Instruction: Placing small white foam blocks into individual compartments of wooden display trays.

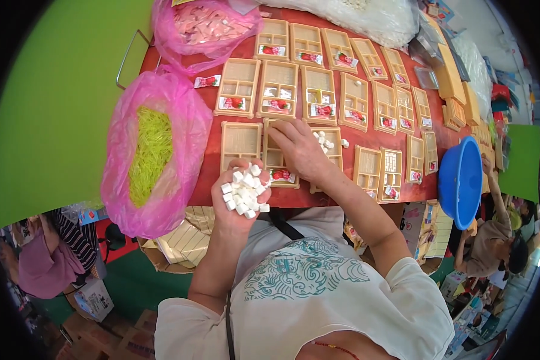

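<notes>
My left hand point(241, 191) is cupped, palm up, over the table's near edge and holds a heap of small white cubes point(245, 193). My right hand point(299, 150) lies knuckles up on a beige compartment tray point(276, 157), fingertips pressed down into its upper part. What is under those fingers is hidden. Several white cubes point(324, 141) lie in the neighbouring tray point(330, 157), just right of that hand. A small red-and-white packet point(282, 174) sits in the tray below my right wrist.
Rows of beige trays point(318, 90) with red packets cover the red table point(213, 171). A pink bag of yellow-green strands point(151, 153) lies at the left, and another pink bag point(207, 24) behind it. A blue basin point(460, 180) hangs off the right edge. Other people sit at the lower left and right.
</notes>
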{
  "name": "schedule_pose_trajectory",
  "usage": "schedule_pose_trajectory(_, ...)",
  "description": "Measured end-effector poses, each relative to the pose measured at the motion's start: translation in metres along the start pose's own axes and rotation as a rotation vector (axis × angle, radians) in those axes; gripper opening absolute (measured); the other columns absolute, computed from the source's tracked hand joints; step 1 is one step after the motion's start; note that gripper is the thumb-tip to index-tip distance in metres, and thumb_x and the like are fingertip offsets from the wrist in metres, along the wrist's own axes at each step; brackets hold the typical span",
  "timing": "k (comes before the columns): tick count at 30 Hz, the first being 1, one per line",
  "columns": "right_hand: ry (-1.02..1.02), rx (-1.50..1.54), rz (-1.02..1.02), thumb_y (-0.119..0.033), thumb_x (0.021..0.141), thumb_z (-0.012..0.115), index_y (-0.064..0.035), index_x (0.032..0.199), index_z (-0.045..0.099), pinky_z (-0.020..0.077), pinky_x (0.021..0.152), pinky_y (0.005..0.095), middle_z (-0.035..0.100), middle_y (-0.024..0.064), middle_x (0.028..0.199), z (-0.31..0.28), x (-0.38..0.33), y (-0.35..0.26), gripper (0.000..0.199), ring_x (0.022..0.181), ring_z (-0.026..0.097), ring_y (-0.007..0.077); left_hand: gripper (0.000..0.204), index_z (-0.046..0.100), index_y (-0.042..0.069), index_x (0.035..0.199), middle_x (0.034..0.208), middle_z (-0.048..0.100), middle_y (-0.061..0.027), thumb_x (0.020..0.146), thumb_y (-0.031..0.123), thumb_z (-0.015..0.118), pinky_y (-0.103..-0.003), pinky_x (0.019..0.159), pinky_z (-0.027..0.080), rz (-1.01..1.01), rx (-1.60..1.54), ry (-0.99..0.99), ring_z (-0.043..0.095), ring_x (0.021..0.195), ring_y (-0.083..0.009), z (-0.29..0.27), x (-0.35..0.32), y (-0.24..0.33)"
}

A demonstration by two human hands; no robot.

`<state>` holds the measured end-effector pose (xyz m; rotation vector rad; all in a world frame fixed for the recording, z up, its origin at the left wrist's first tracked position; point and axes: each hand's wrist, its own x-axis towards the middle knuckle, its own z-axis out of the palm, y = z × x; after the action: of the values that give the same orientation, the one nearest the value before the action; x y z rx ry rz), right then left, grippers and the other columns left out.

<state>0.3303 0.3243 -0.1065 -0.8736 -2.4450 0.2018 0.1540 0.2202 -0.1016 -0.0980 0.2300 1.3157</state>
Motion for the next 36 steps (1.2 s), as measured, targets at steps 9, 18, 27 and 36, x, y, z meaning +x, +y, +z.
schedule_pose_trajectory(9, 0.043, 0.113, -0.145, -0.006, 0.075, 0.061, 0.002, 0.12, 0.06, 0.0459, 0.099, 0.043, 0.057, 0.0166, 0.129, 0.012, 0.034, -0.021, 0.045, 0.121, 0.053, 0.0348, 0.024, 0.063, 0.008, 0.103, 0.107, 0.055, -0.0145, 0.094, 0.024, 0.048, -0.035, 0.053, 0.047, -0.017, -0.006, 0.036, 0.054, 0.084, -0.027, -0.005, -0.016, -0.003)
schedule_pose_trajectory(18, -0.16, 0.061, -0.246, -0.013, 0.083, 0.056, 0.0034, 0.127, 0.057, 0.0375, 0.11, 0.0436, 0.052, 0.0166, 0.138, 0.047, 0.045, -0.026, 0.047, 0.134, 0.045, 0.0326, 0.02, 0.06, 0.011, 0.102, 0.106, 0.058, -0.0123, 0.091, 0.022, 0.048, -0.033, 0.051, 0.046, 0.023, 0.099, 0.131, 0.057, 0.081, -0.025, -0.007, -0.034, 0.007)
schedule_pose_trajectory(27, -0.02, 0.295, -0.082, 0.002, 0.075, 0.06, -0.0005, 0.126, 0.06, 0.0411, 0.109, 0.0438, 0.055, 0.0181, 0.136, 0.015, 0.04, -0.024, 0.051, 0.131, 0.049, 0.0343, 0.017, 0.061, 0.01, 0.099, 0.102, 0.058, -0.0128, 0.089, 0.019, 0.05, -0.034, 0.051, 0.047, -0.035, 0.115, 0.143, 0.057, 0.081, -0.0261, -0.008, -0.026, -0.002)
schedule_pose_trajectory(36, 0.268, 0.557, 0.388, 0.011, 0.088, 0.053, -0.0011, 0.123, 0.062, 0.0441, 0.105, 0.0364, 0.059, 0.0171, 0.132, -0.028, -0.022, 0.015, 0.038, 0.126, 0.055, 0.0322, 0.019, 0.062, 0.008, 0.098, 0.101, 0.061, -0.0146, 0.091, 0.02, 0.05, -0.036, 0.052, 0.049, -0.124, 0.084, 0.064, 0.059, 0.082, -0.0283, -0.004, 0.002, -0.026)
